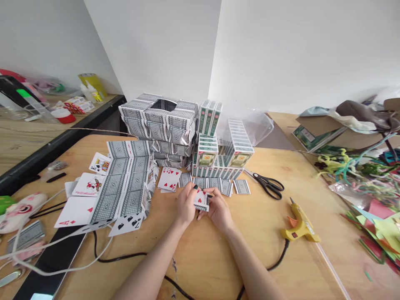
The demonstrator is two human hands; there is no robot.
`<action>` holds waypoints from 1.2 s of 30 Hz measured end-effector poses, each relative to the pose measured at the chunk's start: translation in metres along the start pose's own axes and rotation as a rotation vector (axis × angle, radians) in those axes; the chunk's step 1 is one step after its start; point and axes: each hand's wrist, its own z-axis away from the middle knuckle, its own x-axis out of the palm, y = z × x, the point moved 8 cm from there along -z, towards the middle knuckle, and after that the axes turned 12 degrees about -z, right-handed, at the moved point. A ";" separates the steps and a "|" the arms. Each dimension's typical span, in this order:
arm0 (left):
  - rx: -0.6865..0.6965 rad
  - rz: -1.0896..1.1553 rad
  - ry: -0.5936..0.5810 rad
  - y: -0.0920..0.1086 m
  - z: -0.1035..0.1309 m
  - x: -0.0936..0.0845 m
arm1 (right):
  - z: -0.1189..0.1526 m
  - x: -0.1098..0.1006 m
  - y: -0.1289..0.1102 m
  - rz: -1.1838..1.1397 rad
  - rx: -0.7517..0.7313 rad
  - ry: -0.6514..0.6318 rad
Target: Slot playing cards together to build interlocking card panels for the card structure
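Note:
Above the near middle of the table, my left hand and my right hand grip a playing card between them. Red hearts show on its upper face, and its near edge is bent to show a patterned strip. It may be more than one card; I cannot tell. Just beyond my fingers lies a row of face-down cards, and left of it some face-up heart cards. A folded panel of joined cards stands to the left, with loose cards around it.
Behind stand a stacked structure of folded cards and several boxed card decks. To the right are black-handled scissors and a yellow glue gun, whose black cable crosses the table. Paper scraps lie far right; white cords run left.

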 end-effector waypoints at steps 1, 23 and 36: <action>0.009 -0.020 0.020 0.001 -0.001 -0.002 | -0.001 0.001 0.002 -0.027 0.032 -0.016; 0.210 -0.366 0.060 0.026 -0.004 -0.009 | -0.001 -0.002 -0.002 0.102 0.068 -0.038; 0.204 -0.372 -0.037 0.021 -0.006 0.000 | 0.000 0.002 -0.002 0.157 0.081 -0.079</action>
